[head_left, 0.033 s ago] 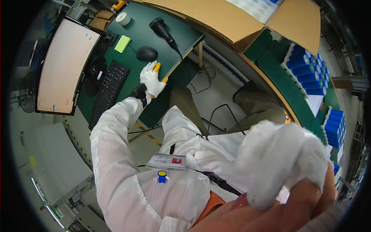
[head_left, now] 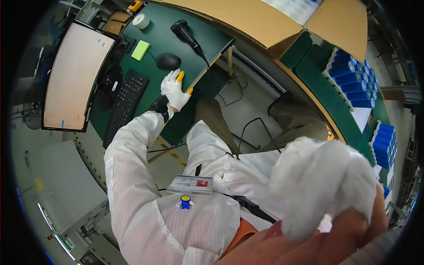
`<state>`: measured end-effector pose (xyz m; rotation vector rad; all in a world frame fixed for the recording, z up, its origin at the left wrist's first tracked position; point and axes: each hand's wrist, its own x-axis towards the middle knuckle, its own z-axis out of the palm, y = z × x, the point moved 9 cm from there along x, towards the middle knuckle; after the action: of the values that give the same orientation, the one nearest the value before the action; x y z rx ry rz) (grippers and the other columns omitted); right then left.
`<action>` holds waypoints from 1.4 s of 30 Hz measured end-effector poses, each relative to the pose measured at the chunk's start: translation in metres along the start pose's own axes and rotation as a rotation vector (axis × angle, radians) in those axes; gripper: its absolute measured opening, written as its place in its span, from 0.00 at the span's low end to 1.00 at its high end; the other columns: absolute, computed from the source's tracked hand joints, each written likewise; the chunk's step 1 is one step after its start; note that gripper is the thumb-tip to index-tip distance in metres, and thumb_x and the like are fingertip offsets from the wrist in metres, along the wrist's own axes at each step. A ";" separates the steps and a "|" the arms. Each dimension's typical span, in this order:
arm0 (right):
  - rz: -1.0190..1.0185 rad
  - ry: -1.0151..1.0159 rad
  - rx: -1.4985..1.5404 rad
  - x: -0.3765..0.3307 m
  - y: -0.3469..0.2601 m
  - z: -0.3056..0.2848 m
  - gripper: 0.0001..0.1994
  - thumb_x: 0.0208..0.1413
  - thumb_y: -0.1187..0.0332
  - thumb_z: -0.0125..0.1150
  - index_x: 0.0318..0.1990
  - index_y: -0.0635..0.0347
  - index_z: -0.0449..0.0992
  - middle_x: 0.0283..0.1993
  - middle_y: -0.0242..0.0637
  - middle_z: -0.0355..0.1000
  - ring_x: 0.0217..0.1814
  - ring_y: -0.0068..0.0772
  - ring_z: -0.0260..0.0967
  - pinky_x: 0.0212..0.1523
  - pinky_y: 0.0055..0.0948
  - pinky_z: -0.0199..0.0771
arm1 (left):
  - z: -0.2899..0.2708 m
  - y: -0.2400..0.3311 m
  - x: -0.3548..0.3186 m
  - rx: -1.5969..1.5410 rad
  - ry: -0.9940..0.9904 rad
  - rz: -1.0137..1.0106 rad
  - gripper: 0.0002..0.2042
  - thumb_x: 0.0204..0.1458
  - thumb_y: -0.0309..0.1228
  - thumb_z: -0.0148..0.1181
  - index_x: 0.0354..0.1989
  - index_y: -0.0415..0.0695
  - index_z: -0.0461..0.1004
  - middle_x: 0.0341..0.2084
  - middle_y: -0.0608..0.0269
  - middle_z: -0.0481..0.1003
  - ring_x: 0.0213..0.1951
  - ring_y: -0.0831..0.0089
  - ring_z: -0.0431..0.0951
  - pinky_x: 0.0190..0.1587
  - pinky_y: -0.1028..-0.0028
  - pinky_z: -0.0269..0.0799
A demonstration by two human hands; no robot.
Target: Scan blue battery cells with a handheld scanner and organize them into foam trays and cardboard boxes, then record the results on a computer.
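My left hand (head_left: pixel 175 91), in a white glove with yellow covers on two fingers, lies open on the green desk (head_left: pixel 155 39) near its edge. It holds nothing, and its fingertips are just short of the black mouse (head_left: pixel 168 61). A black band (head_left: pixel 160 105) goes round that wrist. Close to the camera, my right hand (head_left: pixel 324 185) looms large and blurred in a white glove. Its fingers are bent and pressed together; whatever is inside them, if anything, is hidden. The black keyboard (head_left: pixel 125 107) lies to the left of my left forearm.
Beyond the keyboard stands a monitor (head_left: pixel 73 77). A handheld scanner (head_left: pixel 185 35), a green notepad (head_left: pixel 140 50) and a white roll (head_left: pixel 141 21) lie farther back on the desk. At right, blue cylindrical cells (head_left: pixel 353 79) fill trays beside an open cardboard box (head_left: pixel 338 26). A cable loops over the floor.
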<state>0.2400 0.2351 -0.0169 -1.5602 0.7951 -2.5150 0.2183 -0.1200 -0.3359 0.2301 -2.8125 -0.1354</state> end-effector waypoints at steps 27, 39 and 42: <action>-0.297 0.275 -0.309 -0.012 -0.059 -0.058 0.09 0.53 0.57 0.65 0.40 0.43 0.81 0.42 0.23 0.75 0.45 0.25 0.68 0.43 0.36 0.67 | 0.010 -0.002 -0.003 0.013 -0.016 0.062 0.34 0.37 0.36 0.73 0.57 0.41 0.69 0.60 0.55 0.67 0.62 0.50 0.64 0.65 0.57 0.57; 0.055 0.145 -0.277 0.018 -0.054 -0.074 0.05 0.55 0.60 0.64 0.38 0.38 0.82 0.44 0.17 0.73 0.50 0.30 0.64 0.45 0.40 0.60 | 0.009 -0.002 -0.004 0.007 -0.038 0.021 0.37 0.36 0.35 0.73 0.59 0.41 0.68 0.61 0.56 0.66 0.63 0.51 0.62 0.65 0.56 0.56; 0.044 0.162 -0.284 0.012 -0.053 -0.076 0.05 0.55 0.61 0.64 0.39 0.39 0.82 0.44 0.17 0.73 0.50 0.30 0.64 0.45 0.39 0.61 | 0.010 0.001 -0.003 0.027 -0.043 0.053 0.37 0.36 0.35 0.73 0.59 0.41 0.67 0.61 0.56 0.65 0.64 0.51 0.62 0.66 0.56 0.55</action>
<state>0.1798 0.3059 -0.0086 -1.4005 1.2419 -2.6146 0.2176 -0.1175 -0.3459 0.1606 -2.8613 -0.0910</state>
